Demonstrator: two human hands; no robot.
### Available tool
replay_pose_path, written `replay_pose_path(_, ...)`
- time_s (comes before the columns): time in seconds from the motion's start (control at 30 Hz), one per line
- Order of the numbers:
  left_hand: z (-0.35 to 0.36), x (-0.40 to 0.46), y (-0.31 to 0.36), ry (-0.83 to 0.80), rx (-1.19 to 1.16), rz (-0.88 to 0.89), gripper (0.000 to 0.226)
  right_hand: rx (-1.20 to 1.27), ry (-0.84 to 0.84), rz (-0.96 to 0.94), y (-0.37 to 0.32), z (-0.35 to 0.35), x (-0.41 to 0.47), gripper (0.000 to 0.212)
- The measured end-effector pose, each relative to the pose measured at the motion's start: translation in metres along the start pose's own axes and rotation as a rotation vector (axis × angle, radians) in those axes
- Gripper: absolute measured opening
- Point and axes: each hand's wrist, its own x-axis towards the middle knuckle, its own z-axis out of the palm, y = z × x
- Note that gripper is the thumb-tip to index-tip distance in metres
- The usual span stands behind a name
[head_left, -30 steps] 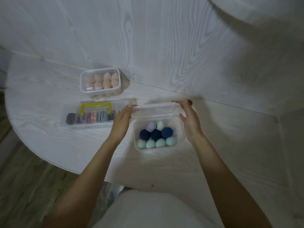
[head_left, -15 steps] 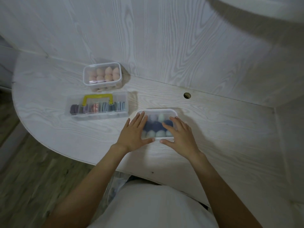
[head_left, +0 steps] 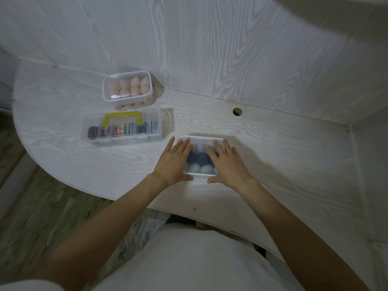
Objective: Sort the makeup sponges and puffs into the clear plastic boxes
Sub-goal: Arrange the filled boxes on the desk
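Clear plastic lid under both palms: a person's left hand and right hand lie flat, fingers spread and gripping nothing, on the nearest box of blue and mint sponges at the pale wooden table's near edge, apparently pressing the lid shut. The box's long axis runs left to right, parallel to the handled puff case and the peach-sponge box beyond.

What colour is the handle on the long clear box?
Yellow: the handle on the long clear box shows best in the head view.
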Motion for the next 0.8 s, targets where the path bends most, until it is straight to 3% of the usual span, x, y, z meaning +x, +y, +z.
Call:
replay_pose_path(0.27, 0.009, -0.001, -0.001, 0.073, 0.004, 0.01, 0.103, 0.058, 0.067, 0.014, -0.003, 0.011, -0.004, 0.096)
replay_pose_path(0.43, 0.027, -0.015, 0.002, 0.095, -0.337, -0.079, 0.102, 0.399, 0.166, -0.006, 0.009, 0.032, -0.009, 0.096)
replay_pose_path(0.57, 0.041, -0.029, 0.01, 0.186, -0.474, -0.095, 0.095, 0.304, 0.185, -0.013, 0.005, 0.04, -0.019, 0.095)
replay_pose_path(0.67, 0.038, -0.043, 0.013, 0.276, -0.539, -0.073, 0.077, 0.248, 0.256, 0.006, 0.002, 0.044, -0.026, 0.095)
replay_pose_path(0.8, 0.015, -0.062, -0.007, 0.317, -0.689, -0.239, 0.062, 0.198, 0.369, 0.092, -0.008, 0.044, -0.022, 0.096)
